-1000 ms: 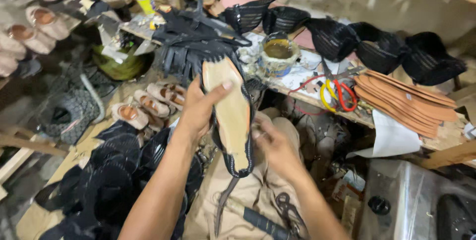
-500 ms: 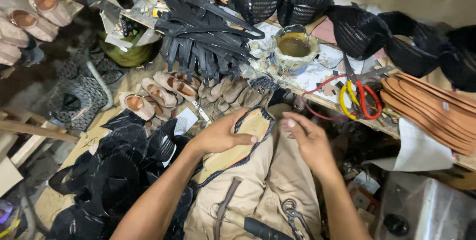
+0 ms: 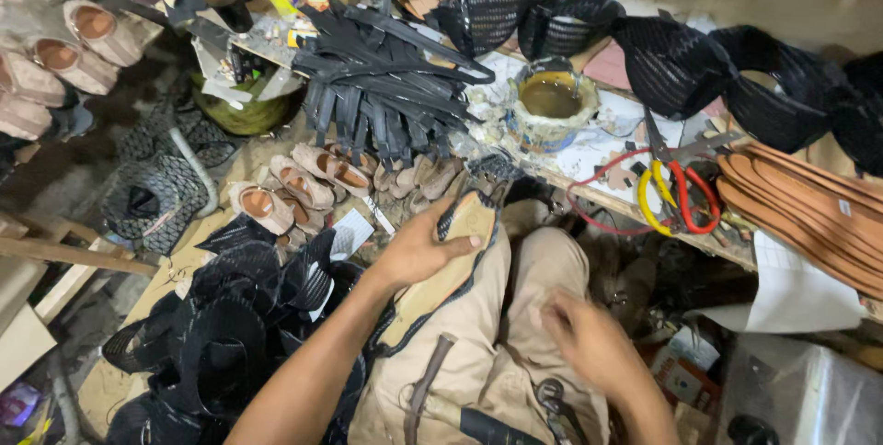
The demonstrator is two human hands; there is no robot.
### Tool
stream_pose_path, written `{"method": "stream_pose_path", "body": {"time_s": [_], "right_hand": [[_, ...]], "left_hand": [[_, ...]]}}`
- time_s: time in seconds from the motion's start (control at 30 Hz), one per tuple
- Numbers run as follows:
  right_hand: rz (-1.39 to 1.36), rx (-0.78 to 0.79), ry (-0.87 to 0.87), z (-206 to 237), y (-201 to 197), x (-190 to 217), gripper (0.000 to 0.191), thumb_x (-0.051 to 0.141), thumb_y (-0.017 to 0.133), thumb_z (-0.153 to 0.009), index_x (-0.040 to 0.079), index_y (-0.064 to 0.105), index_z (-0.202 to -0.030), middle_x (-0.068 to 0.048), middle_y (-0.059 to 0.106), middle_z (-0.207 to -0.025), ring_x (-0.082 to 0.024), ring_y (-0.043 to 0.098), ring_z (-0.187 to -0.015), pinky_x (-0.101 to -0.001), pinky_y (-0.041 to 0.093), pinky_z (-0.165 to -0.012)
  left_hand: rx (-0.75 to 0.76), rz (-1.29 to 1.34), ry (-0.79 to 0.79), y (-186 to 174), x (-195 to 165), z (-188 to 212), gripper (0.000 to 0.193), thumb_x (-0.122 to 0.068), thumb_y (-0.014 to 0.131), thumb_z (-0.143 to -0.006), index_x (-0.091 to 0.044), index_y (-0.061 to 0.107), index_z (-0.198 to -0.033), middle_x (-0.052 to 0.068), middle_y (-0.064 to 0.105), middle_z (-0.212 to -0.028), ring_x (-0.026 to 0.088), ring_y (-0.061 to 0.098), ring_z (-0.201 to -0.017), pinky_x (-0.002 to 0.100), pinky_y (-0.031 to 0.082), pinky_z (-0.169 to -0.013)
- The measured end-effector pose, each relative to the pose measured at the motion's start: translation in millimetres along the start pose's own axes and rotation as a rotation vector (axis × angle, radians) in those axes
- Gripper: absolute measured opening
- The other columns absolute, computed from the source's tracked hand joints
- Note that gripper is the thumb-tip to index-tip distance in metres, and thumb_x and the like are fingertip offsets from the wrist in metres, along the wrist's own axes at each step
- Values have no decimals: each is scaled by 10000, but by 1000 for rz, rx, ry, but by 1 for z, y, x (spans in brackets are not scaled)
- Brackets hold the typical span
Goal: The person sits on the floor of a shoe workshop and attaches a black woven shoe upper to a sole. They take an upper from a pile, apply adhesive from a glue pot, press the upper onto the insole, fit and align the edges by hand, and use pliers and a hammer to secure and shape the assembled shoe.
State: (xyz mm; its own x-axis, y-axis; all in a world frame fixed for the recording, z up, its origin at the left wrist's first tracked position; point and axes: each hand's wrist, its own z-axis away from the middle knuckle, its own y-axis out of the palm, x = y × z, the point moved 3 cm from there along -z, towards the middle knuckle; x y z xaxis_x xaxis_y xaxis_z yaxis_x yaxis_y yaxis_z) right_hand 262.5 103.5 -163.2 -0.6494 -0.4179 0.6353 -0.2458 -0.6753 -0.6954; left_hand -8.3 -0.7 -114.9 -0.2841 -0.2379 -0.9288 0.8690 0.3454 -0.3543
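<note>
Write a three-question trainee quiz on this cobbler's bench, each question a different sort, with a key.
1. True or false: the left hand presses on the tan insole.
2. The right hand is: A) holding the scissors; B) empty, above the lap.
3. Fill in: the glue pot stands beside a pile of black ____.

Key: 1 true; 2 B; 3 straps.

two hands [image 3: 425, 250], one sole [image 3: 448, 261], one glue pot [image 3: 550, 100], one scissors [image 3: 679, 189].
</note>
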Motion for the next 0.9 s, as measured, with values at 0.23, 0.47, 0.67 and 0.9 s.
{"method": "stream_pose_path", "body": {"time_s": [0.23,0.47,0.67,0.9], "right_hand": [[-22,66,179,60,80,-126,628,290,908,-680,145,551,-1176,-154,700,-943,-309,705,-887,-420,558,-820],[-196,-73,241,56,74,-123,353,240,822,-867,44,550,-978,-175,621,-765,-200,599,-718,-360,524,-661],[-819,-100,20,37,51,-13,135,143,562,-949,71,496,-1043,-74,726,-757,-177,633,-538,-309,486,-511],[19,-182,-361,-36,3,116,180,229,574,-1057,71,601,-1139,-227,685,-836,-449,643,-818,-466,506,-652]], "left_hand": [[-12,-28,-44,-6,27,-12,755,-355,806,-779,9,527,-1379,183,718,-1234,263,709,-1123,344,520,-987],[-46,-193,-105,-15,25,1,823,-468,785,-784,19,498,-1381,236,686,-1197,315,679,-1116,379,500,-973],[-76,-86,-69,-17,23,22,667,-493,526,-956,-36,492,-1440,240,662,-1295,354,637,-1236,401,475,-1041],[-7,-30,49,-27,26,33,613,-441,340,-1044,-58,395,-1520,220,475,-1538,339,437,-1445,365,306,-1165]]}}
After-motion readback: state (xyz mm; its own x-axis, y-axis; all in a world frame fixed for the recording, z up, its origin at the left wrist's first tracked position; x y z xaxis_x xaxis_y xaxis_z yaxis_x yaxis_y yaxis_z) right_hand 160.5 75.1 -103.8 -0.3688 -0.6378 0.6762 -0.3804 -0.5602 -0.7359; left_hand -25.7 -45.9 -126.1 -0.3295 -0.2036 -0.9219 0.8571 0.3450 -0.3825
